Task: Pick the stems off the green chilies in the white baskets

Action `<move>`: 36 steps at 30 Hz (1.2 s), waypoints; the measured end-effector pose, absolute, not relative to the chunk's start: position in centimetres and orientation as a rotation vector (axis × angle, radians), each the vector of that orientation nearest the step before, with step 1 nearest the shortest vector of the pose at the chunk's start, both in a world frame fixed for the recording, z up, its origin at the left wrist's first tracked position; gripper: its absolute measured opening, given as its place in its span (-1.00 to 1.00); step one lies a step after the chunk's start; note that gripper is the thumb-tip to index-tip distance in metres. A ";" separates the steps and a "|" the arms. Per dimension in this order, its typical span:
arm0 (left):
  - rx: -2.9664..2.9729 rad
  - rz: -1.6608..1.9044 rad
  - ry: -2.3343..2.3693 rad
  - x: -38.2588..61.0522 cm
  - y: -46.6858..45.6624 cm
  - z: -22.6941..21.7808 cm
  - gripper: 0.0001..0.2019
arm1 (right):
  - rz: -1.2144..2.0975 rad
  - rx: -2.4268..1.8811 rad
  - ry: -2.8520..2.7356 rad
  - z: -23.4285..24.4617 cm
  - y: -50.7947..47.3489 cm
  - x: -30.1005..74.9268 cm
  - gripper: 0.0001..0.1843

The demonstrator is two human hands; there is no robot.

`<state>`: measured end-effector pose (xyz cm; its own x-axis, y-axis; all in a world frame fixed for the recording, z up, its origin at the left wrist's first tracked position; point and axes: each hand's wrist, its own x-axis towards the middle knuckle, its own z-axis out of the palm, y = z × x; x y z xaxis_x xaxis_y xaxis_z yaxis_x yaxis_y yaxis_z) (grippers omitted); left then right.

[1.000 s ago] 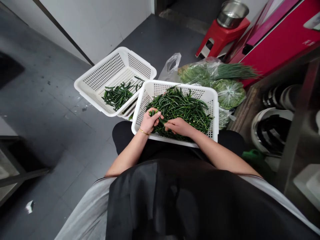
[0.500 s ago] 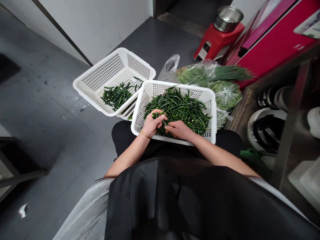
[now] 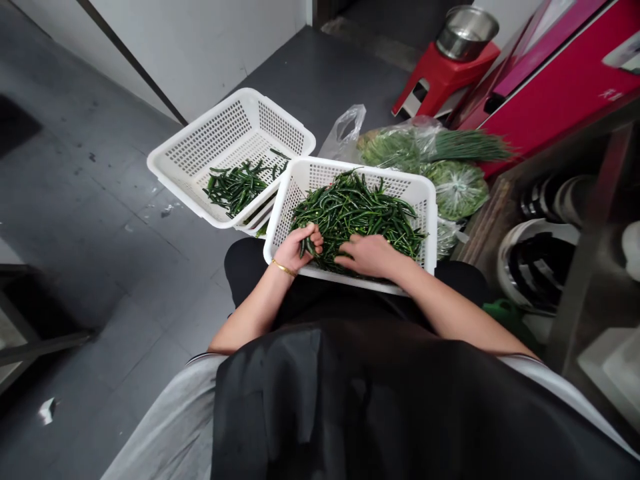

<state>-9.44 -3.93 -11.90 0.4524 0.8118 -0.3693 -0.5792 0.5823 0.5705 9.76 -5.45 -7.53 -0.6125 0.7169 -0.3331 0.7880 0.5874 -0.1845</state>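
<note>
My left hand (image 3: 294, 249), with a gold bracelet at the wrist, is closed around several green chili peppers (image 3: 307, 249). It is over the near left corner of a white perforated basket (image 3: 432, 213) on my lap. A heap of long green chilies (image 3: 357, 203) fills most of this basket. Over the heap's near side, my right hand (image 3: 374, 255) has its fingers spread, their tips touching the chilies; I see nothing held in it. A second white basket (image 3: 193, 143), behind on the left, holds a smaller lot of green chilies (image 3: 235, 188).
Bagged greens (image 3: 390, 148) and a wrapped round vegetable (image 3: 459, 190) lie beyond the basket on the right. A metal pot (image 3: 466, 35) stands on a red stool (image 3: 431, 77). Shelving with white and dark containers (image 3: 540, 267) runs along my right.
My hands have moved apart from where they met over the chilies. The right went rightward onto the heap and its fingers opened. The left drew back slightly, still gripping chilies.
</note>
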 end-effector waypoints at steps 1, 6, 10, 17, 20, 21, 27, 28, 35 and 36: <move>0.432 0.895 0.695 -9.8 -3.7 -12.0 -0.65 | -0.318 1.383 2.544 -8.0 -4.7 9.9 -0.51; 1.213 0.857 1.202 -8.9 -1.9 -13.2 -0.82 | -0.145 1.403 2.510 -11.4 -2.3 9.6 -0.59; 1.895 0.661 1.303 -7.1 -0.5 -13.7 -0.90 | -0.402 1.532 2.642 -11.6 -1.7 10.4 -0.66; 1.373 0.784 0.836 -10.1 -1.3 -11.1 -0.72 | -1.486 1.398 2.750 -9.1 -2.3 13.5 -0.61; 0.891 1.015 0.774 -12.1 -1.7 -11.2 -0.66 | -0.862 1.355 2.827 -10.4 -2.2 11.8 -0.71; 0.774 1.073 0.774 -12.6 -1.8 -11.3 -0.66 | -0.623 1.318 2.830 -11.2 -2.2 10.9 -0.70; 0.689 1.056 1.002 -12.9 -2.1 -11.9 -0.70 | -0.185 1.099 2.799 -13.5 -1.0 7.4 -0.66; 0.746 1.046 1.054 -12.5 -2.1 -11.9 -0.72 | -0.210 1.166 2.840 -13.2 -0.7 7.5 -0.65; 0.808 0.896 0.898 -8.6 -2.2 -11.5 -0.74 | -0.266 1.438 3.261 -9.4 -0.6 8.4 -0.58; 0.769 0.870 0.879 -8.4 -2.3 -11.4 -0.75 | -0.193 1.443 3.268 -9.3 -0.8 8.2 -0.59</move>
